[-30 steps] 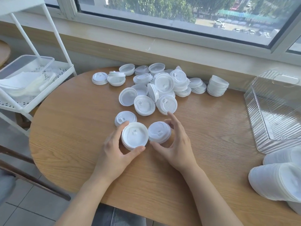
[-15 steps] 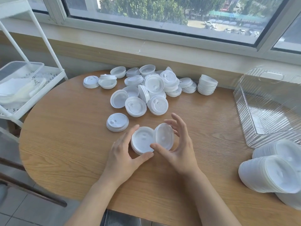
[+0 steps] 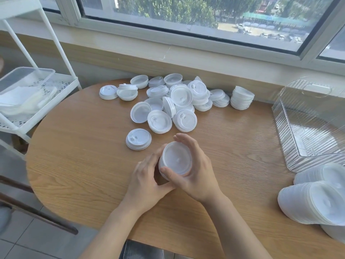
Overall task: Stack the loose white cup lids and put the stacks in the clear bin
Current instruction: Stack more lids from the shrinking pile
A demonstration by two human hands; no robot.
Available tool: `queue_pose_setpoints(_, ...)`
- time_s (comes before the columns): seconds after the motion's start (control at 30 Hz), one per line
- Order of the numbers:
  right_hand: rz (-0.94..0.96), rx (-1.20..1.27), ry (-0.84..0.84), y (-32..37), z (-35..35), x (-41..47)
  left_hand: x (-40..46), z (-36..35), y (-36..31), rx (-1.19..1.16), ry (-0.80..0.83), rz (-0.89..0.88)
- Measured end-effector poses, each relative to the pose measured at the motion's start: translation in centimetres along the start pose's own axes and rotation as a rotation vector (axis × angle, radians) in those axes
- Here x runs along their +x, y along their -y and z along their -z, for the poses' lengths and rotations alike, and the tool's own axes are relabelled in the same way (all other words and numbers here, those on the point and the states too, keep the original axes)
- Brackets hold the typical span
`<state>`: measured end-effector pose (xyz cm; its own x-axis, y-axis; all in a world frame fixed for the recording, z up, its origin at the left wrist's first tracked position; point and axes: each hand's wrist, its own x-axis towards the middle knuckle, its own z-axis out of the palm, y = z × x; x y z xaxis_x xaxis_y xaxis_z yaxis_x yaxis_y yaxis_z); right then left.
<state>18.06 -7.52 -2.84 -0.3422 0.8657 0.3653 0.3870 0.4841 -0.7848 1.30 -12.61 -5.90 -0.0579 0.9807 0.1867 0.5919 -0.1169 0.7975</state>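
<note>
The clear ribbed plastic bin sits at the table's right edge, well right of both hands and nearer the right hand. The loose pile of white plastic cup lids lies just beyond the hands. Between them, the right hand and left hand curl around a small tilted stack of white lids, its underside facing up.

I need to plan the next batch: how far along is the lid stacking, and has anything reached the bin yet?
Done: long stacks of white lids lie on the table by the bin. In hand: the left hand and right hand hold a small stack of white plastic lids tilted between them. Left: the loose pile of white lids by the window, and the clear ribbed plastic bin appears to hold none.
</note>
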Motion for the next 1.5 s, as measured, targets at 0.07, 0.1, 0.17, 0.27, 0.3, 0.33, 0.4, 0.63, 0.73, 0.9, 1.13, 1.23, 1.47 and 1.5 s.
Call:
queue_pose_setpoints(0.07,-0.006,-0.050,0.032,-0.2,-0.2,-0.2,-0.1,0.0,0.1,-0.019,-0.002,0.011)
queue_pose_setpoints(0.1,-0.012,-0.063,0.040,-0.3,-0.3,-0.3,-0.1,0.0,0.1,-0.023,-0.005,0.013)
queue_pose_setpoints(0.17,-0.032,-0.060,0.045,-0.5,-0.4,-0.4,-0.1,0.0,0.1,-0.015,-0.011,0.012)
queue_pose_setpoints(0.27,-0.072,-0.002,0.031,-0.6,-0.3,-0.7,-0.1,0.0,0.0,-0.006,-0.008,0.013)
queue_pose_setpoints(0.3,-0.084,0.011,0.020,-0.7,-0.2,-0.9,-0.1,0.0,-0.1,-0.011,-0.007,0.009)
queue_pose_setpoints(0.33,-0.091,0.014,0.011,-0.8,0.0,-1.0,-0.1,0.1,-0.1,-0.021,-0.006,0.002)
queue_pose_setpoints(0.4,-0.099,0.006,0.008,-1.3,0.2,-1.4,-0.2,0.2,-0.2,-0.046,0.000,-0.018)
queue_pose_setpoints(0.63,-0.152,-0.009,0.084,-2.3,0.3,-2.7,-0.1,0.4,0.0,-0.109,-0.002,-0.038)
queue_pose_setpoints(0.73,-0.158,-0.026,0.106,-2.5,0.2,-2.6,0.0,0.3,0.2,-0.097,0.007,-0.010)
queue_pose_setpoints(0.9,-0.157,-0.031,0.113,-3.0,0.1,-2.6,0.0,0.6,0.6,-0.046,0.066,0.013)
queue_pose_setpoints(1.13,-0.133,-0.143,0.134,-3.5,0.4,-2.2,0.2,0.8,0.7,0.079,0.087,-0.027)
queue_pose_setpoints(1.23,-0.141,-0.155,0.139,-3.5,0.7,-2.1,0.3,0.8,0.6,0.077,0.086,-0.030)
queue_pose_setpoints(1.47,-0.156,-0.015,0.146,-3.5,0.7,-2.0,0.0,1.1,1.0,0.027,0.081,-0.022)
queue_pose_setpoints(1.5,-0.155,-0.003,0.152,-3.5,0.7,-1.8,0.0,1.1,1.0,0.024,0.068,-0.012)
